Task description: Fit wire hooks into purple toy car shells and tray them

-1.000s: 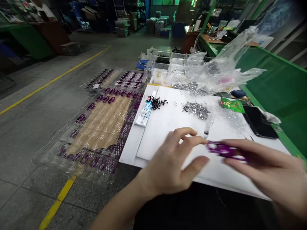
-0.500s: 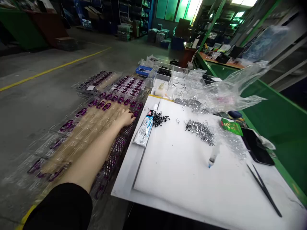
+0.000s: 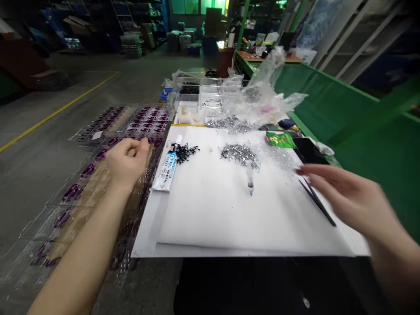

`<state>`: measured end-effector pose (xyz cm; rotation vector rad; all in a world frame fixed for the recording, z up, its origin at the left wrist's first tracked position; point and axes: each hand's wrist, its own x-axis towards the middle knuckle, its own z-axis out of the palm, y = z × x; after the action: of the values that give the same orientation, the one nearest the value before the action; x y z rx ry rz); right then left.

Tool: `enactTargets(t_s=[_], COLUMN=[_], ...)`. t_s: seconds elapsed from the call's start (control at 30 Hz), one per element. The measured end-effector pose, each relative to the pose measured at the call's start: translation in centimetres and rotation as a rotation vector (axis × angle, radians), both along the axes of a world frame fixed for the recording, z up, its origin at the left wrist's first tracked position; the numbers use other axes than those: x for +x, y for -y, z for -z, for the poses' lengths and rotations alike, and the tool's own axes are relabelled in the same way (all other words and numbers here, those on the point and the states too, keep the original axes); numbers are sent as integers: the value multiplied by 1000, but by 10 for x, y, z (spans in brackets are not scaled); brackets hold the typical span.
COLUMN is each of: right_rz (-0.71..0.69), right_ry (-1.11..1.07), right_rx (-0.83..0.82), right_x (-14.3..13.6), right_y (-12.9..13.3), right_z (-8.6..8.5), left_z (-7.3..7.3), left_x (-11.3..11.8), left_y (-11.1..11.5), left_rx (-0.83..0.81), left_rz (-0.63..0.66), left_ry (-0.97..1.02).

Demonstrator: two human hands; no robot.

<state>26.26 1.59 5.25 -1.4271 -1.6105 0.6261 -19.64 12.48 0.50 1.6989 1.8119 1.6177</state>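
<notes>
My left hand [image 3: 126, 164] is curled with thumb and forefinger drawn together above the clear plastic trays [image 3: 38, 222] at the left; I cannot tell whether it grips anything. Glossy purple pieces [image 3: 72, 191], oval with openings, lie in the trays' moulded hollows, and brown material [image 3: 77, 214] shows through the see-through plastic. Further back, more trays hold close rows of purple pieces, with a white slip [image 3: 97, 135] on one.

At the far end of the table [image 3: 146, 232], one compartment of the clear boxes [image 3: 210, 82] holds small black parts [image 3: 189, 89]; others hold a few scattered bits. A crumpled clear bag [image 3: 260, 98] slumps beside them.

On the smooth white sheet [image 3: 213, 218] are a wiry black heap [image 3: 186, 153], a shiny silver heap [image 3: 239, 154] and a clear syringe [image 3: 250, 179] with a blue tip. A blue-and-white tube [image 3: 166, 170] lies by the black heap. My right hand [image 3: 351, 197] is partly open, thumb and forefinger near the slim dark tweezers [image 3: 318, 204]; blur hides whether it grips anything. A shiny green packet [image 3: 280, 139] lies beyond.
</notes>
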Motion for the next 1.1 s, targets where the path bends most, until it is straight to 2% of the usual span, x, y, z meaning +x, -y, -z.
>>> enactTargets(t_s=[0.07,0.17,0.23,0.3,0.4,0.47,0.53,0.63,0.7,0.8,0.9,1.1], right_rz=[-64,-185,-225,-237,-193,-152,-173,-345,-504,-702,-828,-925], right_ry=[-19,-109,-210,-339,-541,-704,-950,-1344,-1480,-1600,-1668,-1608], right_rx=[-104,-192,-220,-235,-201,-137,-80,-65,-100,-121,-141,-198], right_x=[-22,-57,-71,-75,-68,-60,-54,-52,-54,-60,-66,-65], right_y=[-16,-35,-43,-47,-49,-44,-35,-16,-6,1,2,4], right_z=[12,27,35,41,40,32,20,6,4,10,20,28], left_z=[-19,-32,-28,-19,-2,6,12,16,17,17,15,10], left_x=[34,101,146,182,215,225,228,228,227,225,224,225], left_y=[34,82,105,119,128,130,132,135,136,136,135,137], left_rx=[127,94,-22,-136,-214,-236,-252,-278,-254,-178,-158,-158], left_rz=[50,265,404,500,548,565,588,605,608,642,688,714], left_ry=[193,457,593,659,641,590,530,481,402,230,173,113])
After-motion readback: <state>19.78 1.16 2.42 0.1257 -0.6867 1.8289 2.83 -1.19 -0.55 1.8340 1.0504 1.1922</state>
